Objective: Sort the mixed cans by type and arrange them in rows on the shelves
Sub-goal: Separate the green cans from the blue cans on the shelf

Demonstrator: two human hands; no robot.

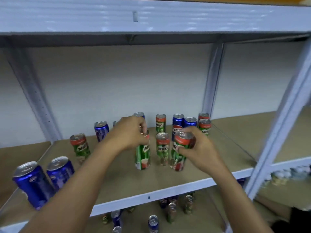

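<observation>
On the middle shelf (151, 184) stand green Milo cans and blue Pepsi cans, mixed. My left hand (130, 132) grips the top of one green Milo can (142, 157) near the shelf's centre. My right hand (195, 145) holds another Milo can (179, 153) by its upper part, tilted slightly. A third Milo can (162, 148) stands between the two held ones. Further Milo cans stand at the left (80, 147), at the back (160, 122) and at the back right (204, 126). Blue Pepsi cans stand at the front left (33, 184) (60, 172), at the back left (101, 130) and at the back right (177, 125).
An upper shelf (151, 17) hangs overhead. Slanted metal uprights (282, 125) (33, 98) frame the bay. The lower shelf (210, 221) holds several more mixed cans (171, 211). A neighbouring shelf unit (286, 175) on the right carries blurred cans.
</observation>
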